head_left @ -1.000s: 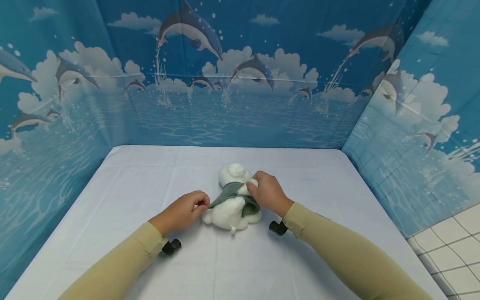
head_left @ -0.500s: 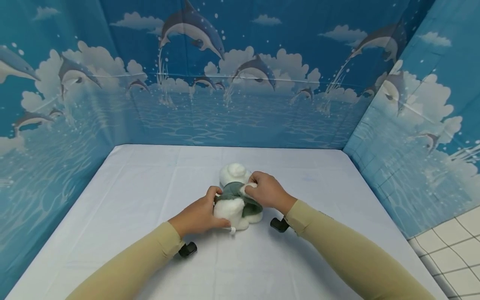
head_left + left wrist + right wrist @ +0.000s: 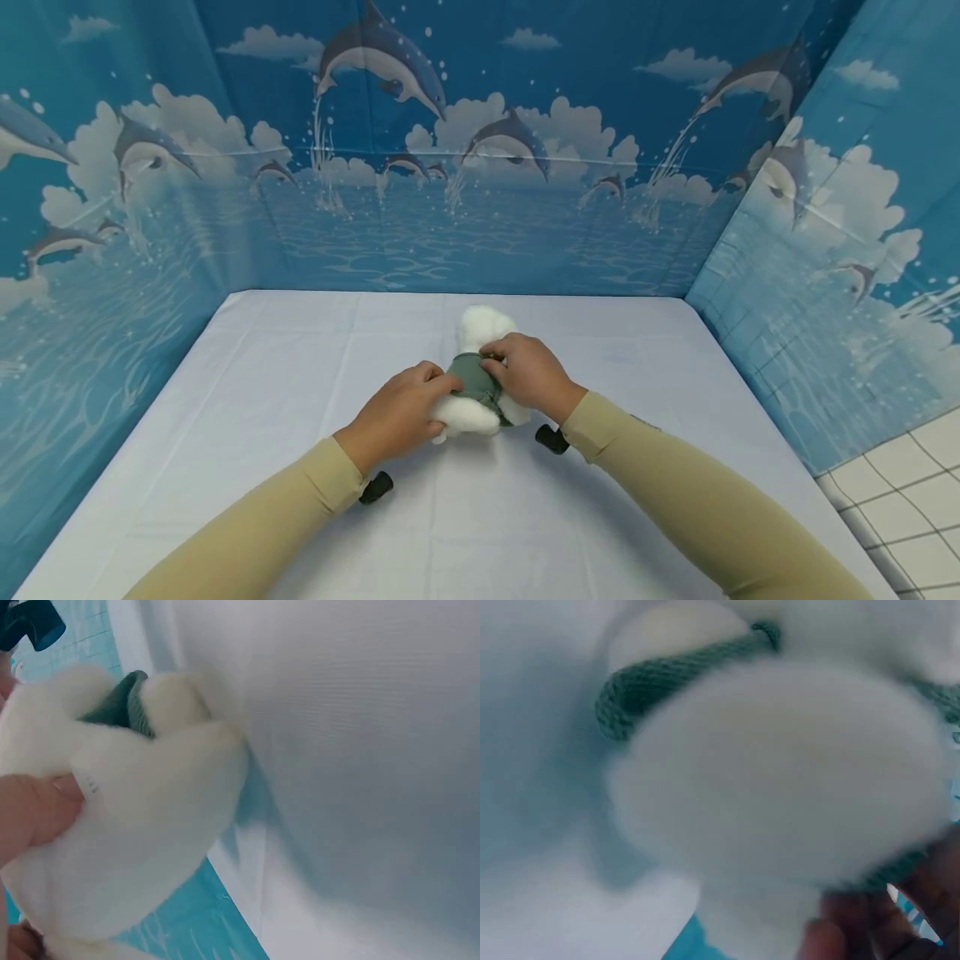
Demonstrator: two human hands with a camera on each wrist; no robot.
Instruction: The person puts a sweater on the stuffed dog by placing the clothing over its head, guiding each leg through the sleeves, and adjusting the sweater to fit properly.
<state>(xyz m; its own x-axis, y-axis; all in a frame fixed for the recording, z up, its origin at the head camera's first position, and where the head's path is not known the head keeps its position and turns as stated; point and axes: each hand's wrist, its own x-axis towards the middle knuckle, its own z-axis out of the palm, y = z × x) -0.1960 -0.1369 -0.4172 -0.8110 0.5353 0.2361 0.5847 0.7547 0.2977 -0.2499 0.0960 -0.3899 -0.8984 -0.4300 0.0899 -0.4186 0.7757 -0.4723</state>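
Observation:
A white stuffed toy [image 3: 467, 414] in a green knitted garment [image 3: 474, 377] is near the middle of the table, its head [image 3: 483, 327] towards the back. My left hand [image 3: 401, 408] grips the toy's lower left side. In the left wrist view, the thumb [image 3: 41, 810] presses into the white plush beside a small printed mark. With bent fingers, my right hand [image 3: 532, 375] holds the toy's upper right side, by the garment's top edge. Close up in the right wrist view, white plush hides much of that grip; some fingers [image 3: 855, 919] show below it.
White cloth covers the table [image 3: 637, 350]. Blue curtains [image 3: 465, 233] printed with dolphins stand behind it and along both sides. Pale tiles [image 3: 907, 475] show at the right. A small black device [image 3: 377, 487] sits at the left wrist, another [image 3: 552, 439] at the right.
My left hand has left the garment's hem and moved right to grip the toy's body. The toy has turned and shifted back slightly, showing more of the green garment.

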